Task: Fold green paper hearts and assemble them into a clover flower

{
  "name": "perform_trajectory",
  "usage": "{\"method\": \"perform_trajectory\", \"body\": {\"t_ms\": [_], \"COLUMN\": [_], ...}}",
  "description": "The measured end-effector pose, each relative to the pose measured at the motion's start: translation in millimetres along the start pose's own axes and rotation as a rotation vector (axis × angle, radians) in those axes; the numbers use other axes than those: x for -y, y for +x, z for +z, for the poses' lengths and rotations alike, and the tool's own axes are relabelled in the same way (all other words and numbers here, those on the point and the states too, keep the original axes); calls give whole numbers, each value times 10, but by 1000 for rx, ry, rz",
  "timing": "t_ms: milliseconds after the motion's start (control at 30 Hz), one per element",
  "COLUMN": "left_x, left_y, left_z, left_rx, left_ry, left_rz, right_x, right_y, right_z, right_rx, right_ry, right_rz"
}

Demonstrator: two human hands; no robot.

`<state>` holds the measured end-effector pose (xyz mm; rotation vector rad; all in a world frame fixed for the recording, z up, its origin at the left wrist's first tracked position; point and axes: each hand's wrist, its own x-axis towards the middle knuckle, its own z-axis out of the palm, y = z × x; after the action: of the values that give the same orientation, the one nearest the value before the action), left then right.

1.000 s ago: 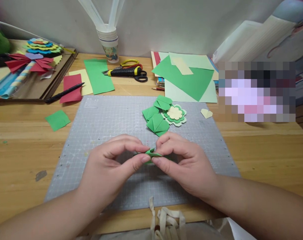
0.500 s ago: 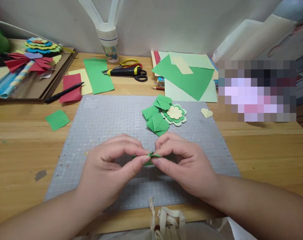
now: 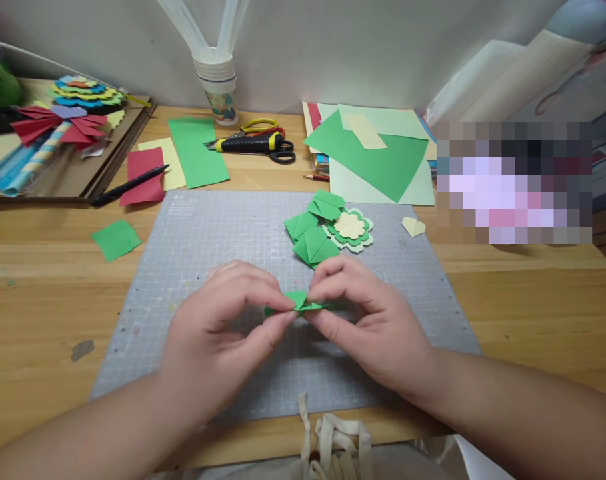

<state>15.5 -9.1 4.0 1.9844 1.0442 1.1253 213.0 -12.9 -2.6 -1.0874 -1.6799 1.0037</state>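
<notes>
Both of my hands pinch one small folded green paper piece (image 3: 299,301) just above the grey cutting mat (image 3: 217,233). My left hand (image 3: 223,333) grips its left end between thumb and forefinger. My right hand (image 3: 367,323) grips its right end the same way, fingers curled. Most of the piece is hidden by my fingertips. Just beyond my hands lie several folded green paper hearts (image 3: 313,233) beside a layered green and cream paper flower (image 3: 350,228).
Scissors and a cutter (image 3: 255,142) lie at the back by stacked paper cups (image 3: 219,83). Green paper sheets (image 3: 377,157), a green strip (image 3: 195,152), red paper with a black pen (image 3: 133,181), a green square (image 3: 115,239) and a cream heart (image 3: 413,227) surround the mat. A tray of paper crafts (image 3: 57,133) stands left.
Both hands have lifted slightly and moved a little away from me with the green piece. More of its folded top shows between my fingertips now.
</notes>
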Motion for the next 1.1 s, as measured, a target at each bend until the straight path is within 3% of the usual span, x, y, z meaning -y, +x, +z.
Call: {"method": "perform_trajectory", "body": {"t_ms": [100,167,200,300,367,433,500,600,733,867,967,1033,1100], "left_x": [-15,-34,-41,-35,-11,13,25,18,39,104,97,64,31], "left_y": [-25,-34,-34,-26,-23,-26,-31,-24,7,24,53,82,108], "left_z": [-84,-131,-147,-164,-159,-150,-135,-98,-34,25,44,43,39], "left_rx": [-76,-136,-157,-159,-131,-55,13,61,51,-87,77,183,175], "left_ry": [222,372,429,535,561,581,600,546,352,-9,-356,-502,-567], "left_rz": [170,232,253,375,473,527,526,426,209,-183,-507,-619,-677], "right_x": [-18,-27,-28,-24,-22,-29,-42,-63,-57,-27,-22,-24,-25], "right_y": [-4,2,7,21,27,33,38,43,36,30,27,24,21], "right_z": [-27,-50,-56,-40,-4,31,48,42,18,10,9,5,0], "right_rx": [-209,-251,-188,212,396,398,312,225,240,287,282,269,267], "right_ry": [-28,96,189,522,733,862,875,776,602,548,503,466,449], "right_rz": [-7,32,85,370,544,623,629,596,492,387,379,399,414]}}
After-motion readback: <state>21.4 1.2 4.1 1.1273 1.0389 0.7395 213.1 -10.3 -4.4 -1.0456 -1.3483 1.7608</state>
